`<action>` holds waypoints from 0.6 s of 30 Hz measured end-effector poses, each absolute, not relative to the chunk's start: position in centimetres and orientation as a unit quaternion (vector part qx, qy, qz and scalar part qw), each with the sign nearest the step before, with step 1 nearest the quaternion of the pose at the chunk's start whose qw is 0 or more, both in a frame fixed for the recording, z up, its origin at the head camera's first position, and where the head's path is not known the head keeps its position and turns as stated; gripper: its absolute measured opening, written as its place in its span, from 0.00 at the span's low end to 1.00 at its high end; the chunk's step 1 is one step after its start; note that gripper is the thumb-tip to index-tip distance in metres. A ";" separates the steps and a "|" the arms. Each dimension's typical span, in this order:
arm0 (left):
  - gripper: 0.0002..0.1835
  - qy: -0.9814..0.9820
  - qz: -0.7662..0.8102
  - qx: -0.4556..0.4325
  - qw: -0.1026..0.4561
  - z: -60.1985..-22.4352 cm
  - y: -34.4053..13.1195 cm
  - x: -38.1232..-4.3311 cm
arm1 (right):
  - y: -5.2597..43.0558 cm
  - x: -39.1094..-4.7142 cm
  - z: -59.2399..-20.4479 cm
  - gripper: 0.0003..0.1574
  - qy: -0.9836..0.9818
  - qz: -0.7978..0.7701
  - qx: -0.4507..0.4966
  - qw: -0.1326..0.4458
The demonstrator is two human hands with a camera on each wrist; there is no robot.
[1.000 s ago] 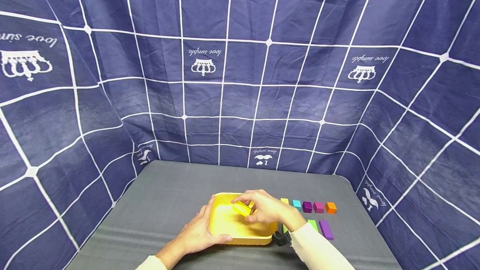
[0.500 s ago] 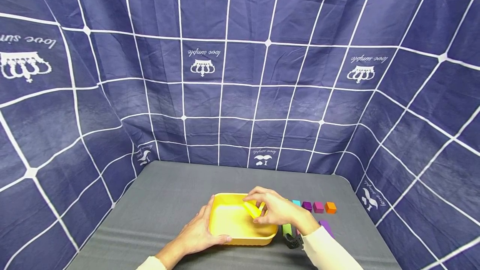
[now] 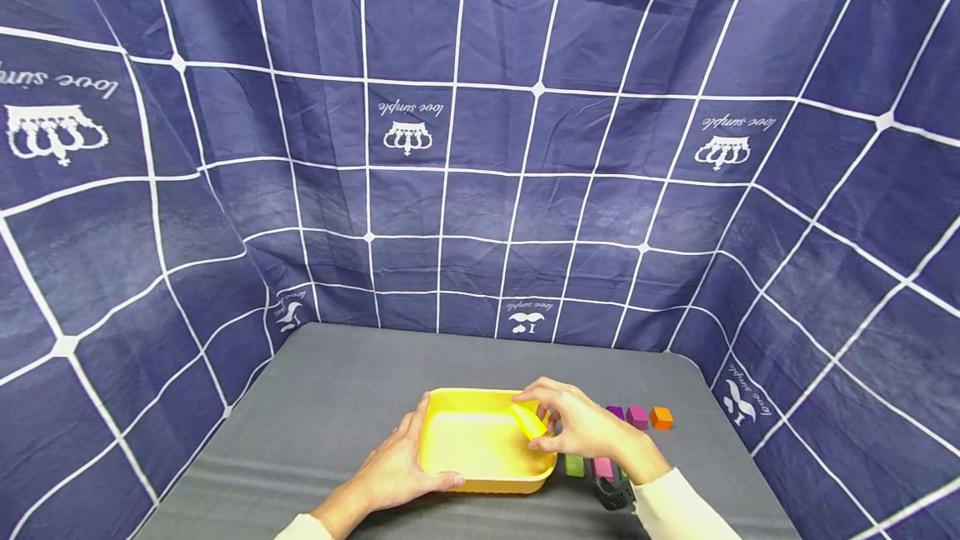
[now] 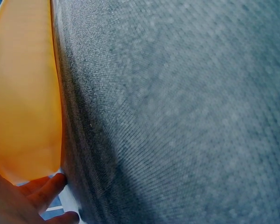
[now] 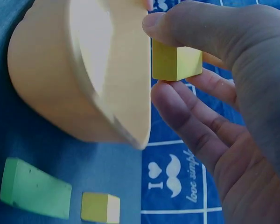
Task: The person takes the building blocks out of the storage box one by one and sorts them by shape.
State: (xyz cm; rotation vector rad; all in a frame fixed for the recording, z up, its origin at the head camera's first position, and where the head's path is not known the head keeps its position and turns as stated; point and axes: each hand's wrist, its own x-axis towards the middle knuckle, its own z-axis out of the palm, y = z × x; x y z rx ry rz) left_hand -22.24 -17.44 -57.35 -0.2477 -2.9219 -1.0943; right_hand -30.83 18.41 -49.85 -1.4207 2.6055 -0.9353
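Note:
A yellow rectangular tray [image 3: 480, 483] rests on the grey cloth, its inside facing up. My left hand [image 3: 401, 461] holds the tray's left side, thumb along the near rim and fingers along the left wall. In the left wrist view the fingertips [image 4: 53, 189] reach round the tray's orange-looking wall [image 4: 25, 102]. Over the tray's right end, my right hand [image 3: 581, 422] pinches a yellow block [image 3: 529, 422] between thumb and fingers. The right wrist view shows that yellow block [image 5: 170, 63] just above the rim of the tray [image 5: 51, 84].
Right of the tray lie a green block [image 3: 574, 466], a pink block [image 3: 603, 467], a purple cube [image 3: 616, 412], a magenta cube [image 3: 637, 417] and an orange cube [image 3: 661, 417]. The right wrist view has a small yellow cube [image 5: 100, 207] beside a green block [image 5: 35, 189].
My right hand has moved to the right with the yellow block, from over the tray's middle to its right end. My left hand has stayed on the tray.

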 end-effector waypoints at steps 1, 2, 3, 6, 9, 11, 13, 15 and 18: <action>0.83 -0.934 -0.350 -0.079 0.005 -57.3 -17.5 -22.2 | 18.7 -30.8 -49.8 0.40 0.835 -0.303 -0.458 0.011; 0.83 -0.934 -0.350 -0.078 0.005 -57.3 -17.5 -22.2 | 18.9 -30.8 -49.8 0.40 0.833 -0.309 -0.460 0.007; 0.83 -0.934 -0.350 -0.078 0.004 -57.4 -17.5 -22.2 | 19.2 -30.8 -49.8 0.39 0.830 -0.312 -0.462 0.002; 0.84 -0.934 -0.348 -0.079 0.005 -57.5 -17.5 -22.3 | 19.9 -30.8 -49.9 0.39 0.823 -0.324 -0.466 -0.012; 0.84 -0.935 -0.347 -0.078 0.006 -57.6 -17.5 -22.3 | 20.7 -31.0 -50.2 0.39 0.820 -0.325 -0.470 -0.030; 0.84 -0.935 -0.346 -0.076 0.007 -57.6 -17.5 -22.3 | 21.1 -31.0 -50.3 0.40 0.820 -0.325 -0.469 -0.038; 0.83 -0.935 -0.346 -0.075 0.006 -57.6 -17.5 -22.3 | 21.6 -31.1 -50.5 0.40 0.820 -0.322 -0.470 -0.048; 0.83 -0.935 -0.346 -0.073 0.006 -57.6 -17.5 -22.3 | 22.1 -31.1 -50.8 0.39 0.822 -0.319 -0.469 -0.059; 0.83 -0.935 -0.346 -0.074 0.008 -57.6 -17.4 -22.2 | 23.0 -30.9 -51.2 0.39 0.827 -0.310 -0.463 -0.079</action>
